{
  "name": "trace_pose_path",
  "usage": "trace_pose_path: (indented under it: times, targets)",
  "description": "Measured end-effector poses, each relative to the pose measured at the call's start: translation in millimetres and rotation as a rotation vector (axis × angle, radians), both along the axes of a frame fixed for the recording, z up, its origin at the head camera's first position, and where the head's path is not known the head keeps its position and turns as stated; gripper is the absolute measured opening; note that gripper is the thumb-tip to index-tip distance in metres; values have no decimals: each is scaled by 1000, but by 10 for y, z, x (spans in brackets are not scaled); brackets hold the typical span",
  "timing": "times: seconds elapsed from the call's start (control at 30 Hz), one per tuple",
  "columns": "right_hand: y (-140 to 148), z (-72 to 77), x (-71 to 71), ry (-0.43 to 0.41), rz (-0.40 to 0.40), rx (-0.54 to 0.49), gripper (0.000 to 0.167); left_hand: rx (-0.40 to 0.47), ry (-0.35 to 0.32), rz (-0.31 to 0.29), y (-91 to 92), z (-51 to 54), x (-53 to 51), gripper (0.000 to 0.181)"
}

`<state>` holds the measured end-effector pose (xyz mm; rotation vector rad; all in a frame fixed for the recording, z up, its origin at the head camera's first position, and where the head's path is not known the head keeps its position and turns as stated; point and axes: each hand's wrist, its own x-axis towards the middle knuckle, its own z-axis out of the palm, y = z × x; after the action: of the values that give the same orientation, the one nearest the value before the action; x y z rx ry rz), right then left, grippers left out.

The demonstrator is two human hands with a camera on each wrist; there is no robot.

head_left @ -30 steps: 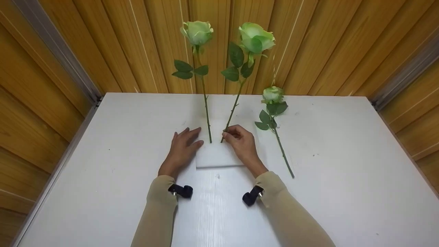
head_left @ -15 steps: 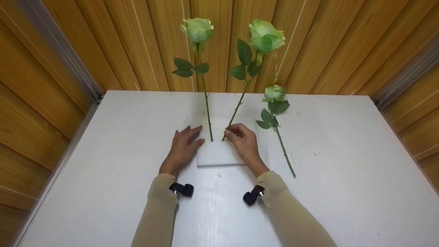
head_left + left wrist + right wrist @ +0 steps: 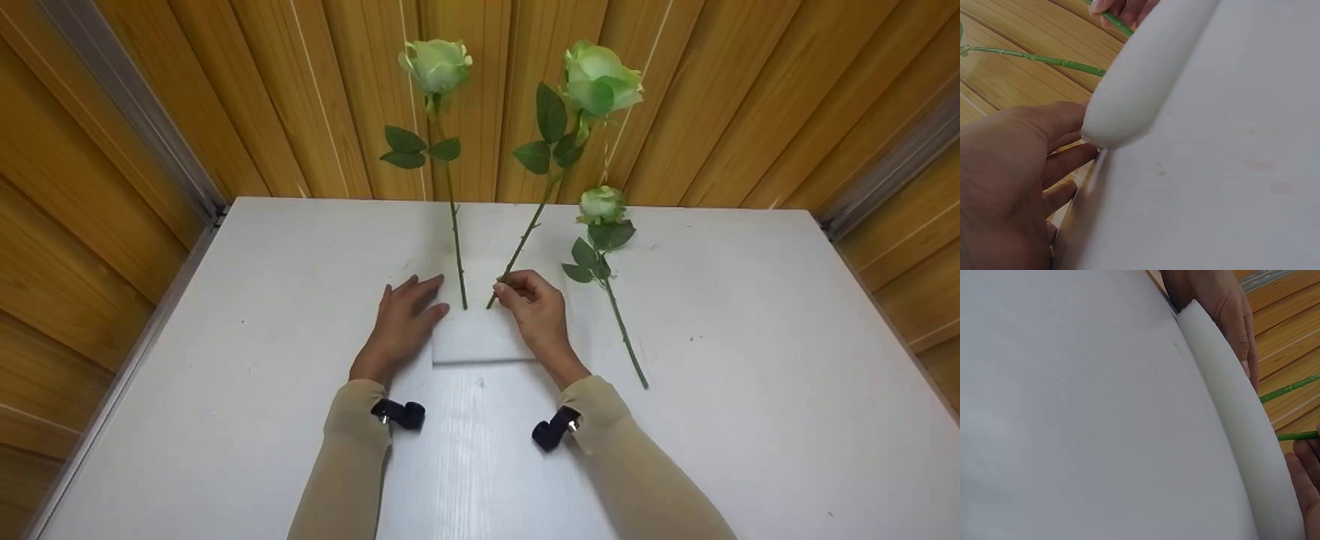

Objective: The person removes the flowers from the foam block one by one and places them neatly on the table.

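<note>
A white foam block (image 3: 480,341) lies on the table in front of me. One pale green rose (image 3: 436,67) stands in it, nearly upright, its stem (image 3: 456,232) meeting the block's top. My right hand (image 3: 536,311) pinches the lower stem (image 3: 525,240) of a second pale green rose (image 3: 602,79), which leans to the right; its lower end is at the block's top. At the block's left edge my left hand (image 3: 401,326) rests with its fingers spread, thumb and fingers touching the foam (image 3: 1129,90) in the left wrist view.
A third rose (image 3: 601,204) lies on the white table (image 3: 750,337) right of the block, its stem pointing toward me. Behind the table's far edge rises a wood-panelled wall (image 3: 345,97). Each wrist carries a small black camera (image 3: 551,429).
The rose in my right hand has tilted further to the right, its bloom swinging away from the other standing rose. My left hand stays at the block's left side.
</note>
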<state>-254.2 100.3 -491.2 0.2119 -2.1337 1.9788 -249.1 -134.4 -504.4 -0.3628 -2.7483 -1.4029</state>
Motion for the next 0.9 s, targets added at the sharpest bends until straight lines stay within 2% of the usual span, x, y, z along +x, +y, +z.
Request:
trace_pose_path:
  times: [0.2,0.7,0.9]
  targets:
    - [19,27,10,45,-17,5,10,3,-1,4,7,9,0,52]
    - [189,205,73,29,-15,44,12,-3,33,-4,3,2,-11,51]
    - [338,279,126,25,-6,72,11,6,-9,8,15,15,4,52]
